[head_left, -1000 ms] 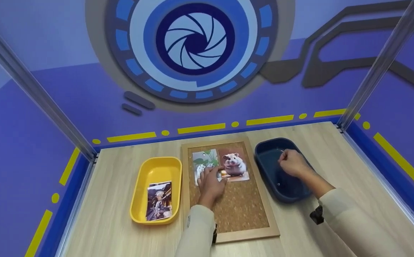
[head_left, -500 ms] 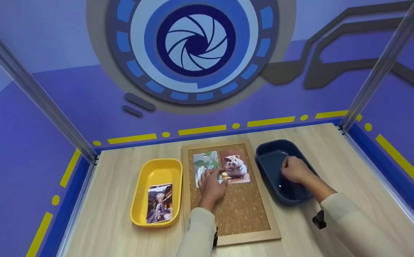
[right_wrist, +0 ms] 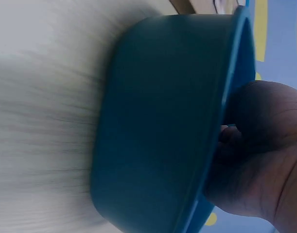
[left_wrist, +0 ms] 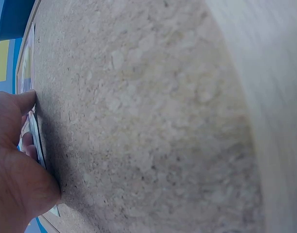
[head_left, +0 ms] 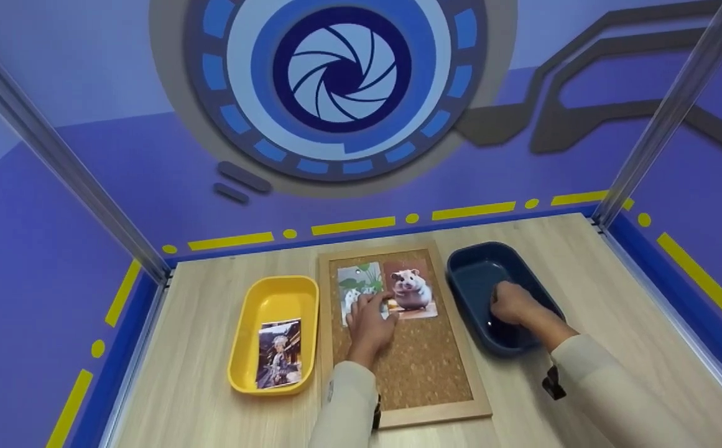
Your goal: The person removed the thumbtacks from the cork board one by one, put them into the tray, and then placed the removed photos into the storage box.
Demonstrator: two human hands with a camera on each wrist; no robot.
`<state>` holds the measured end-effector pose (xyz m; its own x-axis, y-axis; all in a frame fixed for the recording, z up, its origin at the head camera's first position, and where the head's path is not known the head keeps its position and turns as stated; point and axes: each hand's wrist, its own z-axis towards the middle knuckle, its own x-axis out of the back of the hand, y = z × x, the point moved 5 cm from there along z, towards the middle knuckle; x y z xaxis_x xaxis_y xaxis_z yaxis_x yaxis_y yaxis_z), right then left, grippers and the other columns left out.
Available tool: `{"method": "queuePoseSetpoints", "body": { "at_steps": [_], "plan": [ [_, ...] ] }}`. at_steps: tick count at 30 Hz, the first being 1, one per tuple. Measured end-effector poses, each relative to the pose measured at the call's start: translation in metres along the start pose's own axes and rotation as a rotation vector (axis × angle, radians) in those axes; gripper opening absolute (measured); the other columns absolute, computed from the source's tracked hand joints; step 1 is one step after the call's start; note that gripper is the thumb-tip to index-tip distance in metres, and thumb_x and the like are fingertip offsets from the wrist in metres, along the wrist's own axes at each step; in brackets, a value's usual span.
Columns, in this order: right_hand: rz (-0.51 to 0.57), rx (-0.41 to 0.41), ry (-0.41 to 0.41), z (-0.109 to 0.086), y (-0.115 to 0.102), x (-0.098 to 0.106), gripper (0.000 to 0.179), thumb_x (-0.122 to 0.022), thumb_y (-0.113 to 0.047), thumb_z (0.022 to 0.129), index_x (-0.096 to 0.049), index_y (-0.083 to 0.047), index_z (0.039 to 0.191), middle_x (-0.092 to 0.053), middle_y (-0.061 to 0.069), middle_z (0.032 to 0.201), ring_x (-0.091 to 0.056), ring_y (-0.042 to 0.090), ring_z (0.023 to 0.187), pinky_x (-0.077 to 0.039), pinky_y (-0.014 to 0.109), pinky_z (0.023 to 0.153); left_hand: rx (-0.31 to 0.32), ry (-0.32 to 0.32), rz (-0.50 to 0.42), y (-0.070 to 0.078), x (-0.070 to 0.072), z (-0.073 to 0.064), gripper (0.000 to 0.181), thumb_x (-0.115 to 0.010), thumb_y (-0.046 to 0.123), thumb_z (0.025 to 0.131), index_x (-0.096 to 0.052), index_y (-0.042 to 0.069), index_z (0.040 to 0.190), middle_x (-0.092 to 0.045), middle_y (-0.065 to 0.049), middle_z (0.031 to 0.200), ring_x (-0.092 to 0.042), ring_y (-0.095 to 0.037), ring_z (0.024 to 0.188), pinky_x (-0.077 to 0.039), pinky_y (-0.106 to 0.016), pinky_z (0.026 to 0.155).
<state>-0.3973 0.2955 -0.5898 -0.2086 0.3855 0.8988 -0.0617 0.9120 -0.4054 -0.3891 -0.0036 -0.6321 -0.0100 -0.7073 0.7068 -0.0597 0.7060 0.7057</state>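
Observation:
My left hand [head_left: 371, 326] rests with its fingers spread on the lower part of a photo with green leaves [head_left: 361, 278], covering some of it. A small pin [head_left: 358, 271] shows at that photo's top. Beside it a hamster photo [head_left: 411, 289] lies on the cork board [head_left: 423, 367], my index fingertip at its left edge. In the left wrist view my thumb [left_wrist: 26, 101] touches down by the photos. My right hand [head_left: 516, 306] reaches down into the dark blue tray [head_left: 476, 264], fingers bent. Its fingertips are hidden, and I cannot tell whether they hold anything.
A yellow tray [head_left: 277, 302] stands left of the board, with photos [head_left: 279, 353] lying in it, a figure in a costume on top. A small shiny spot [head_left: 490, 323] shows inside the blue tray. A purple wall [head_left: 118, 168] closes off the table's back.
My right hand has moved lower into the blue tray, toward the person. My left hand has stayed on the photos.

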Motion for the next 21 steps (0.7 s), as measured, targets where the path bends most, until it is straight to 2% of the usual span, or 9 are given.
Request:
{"method": "queuePoseSetpoints", "body": {
  "at_steps": [4, 10, 16, 21],
  "plan": [
    [0.007, -0.008, -0.029, 0.000, 0.002, -0.005, 0.030, -0.051, 0.000, 0.078, -0.035, -0.016, 0.059, -0.031, -0.004, 0.059, -0.034, 0.016, 0.055, -0.028, 0.028, 0.053, 0.002, -0.004, -0.001, 0.000, -0.001, 0.001, 0.041, -0.071, 0.031, 0.091, -0.062, 0.032, 0.131, -0.051, 0.001, 0.128, -0.043, -0.021, 0.122, -0.030, -0.045, 0.100],
    [0.008, -0.020, -0.034, 0.003, 0.006, -0.005, 0.032, -0.050, 0.001, 0.077, -0.033, -0.018, 0.057, -0.028, -0.006, 0.057, -0.032, 0.015, 0.053, -0.026, 0.028, 0.051, -0.021, 0.017, 0.019, 0.002, 0.001, 0.002, 0.041, -0.071, 0.032, 0.090, -0.062, 0.032, 0.130, -0.052, 0.001, 0.128, -0.043, -0.021, 0.119, -0.031, -0.045, 0.098],
    [0.018, -0.041, -0.032, 0.000, 0.006, -0.003, 0.025, -0.052, 0.000, 0.077, -0.042, -0.015, 0.060, -0.038, -0.003, 0.060, -0.040, 0.017, 0.057, -0.031, 0.029, 0.052, -0.020, 0.010, 0.023, 0.001, 0.001, 0.000, 0.042, -0.071, 0.032, 0.090, -0.062, 0.032, 0.130, -0.052, 0.001, 0.127, -0.043, -0.021, 0.118, -0.031, -0.044, 0.097],
    [0.012, -0.020, 0.007, -0.002, 0.002, 0.004, 0.007, -0.056, -0.002, 0.077, -0.059, -0.006, 0.073, -0.057, 0.005, 0.069, -0.052, 0.021, 0.064, -0.043, 0.033, 0.056, -0.020, 0.017, 0.017, -0.001, 0.000, 0.001, 0.041, -0.071, 0.032, 0.090, -0.063, 0.032, 0.130, -0.052, 0.001, 0.127, -0.043, -0.020, 0.119, -0.031, -0.044, 0.096]
  ]
}}
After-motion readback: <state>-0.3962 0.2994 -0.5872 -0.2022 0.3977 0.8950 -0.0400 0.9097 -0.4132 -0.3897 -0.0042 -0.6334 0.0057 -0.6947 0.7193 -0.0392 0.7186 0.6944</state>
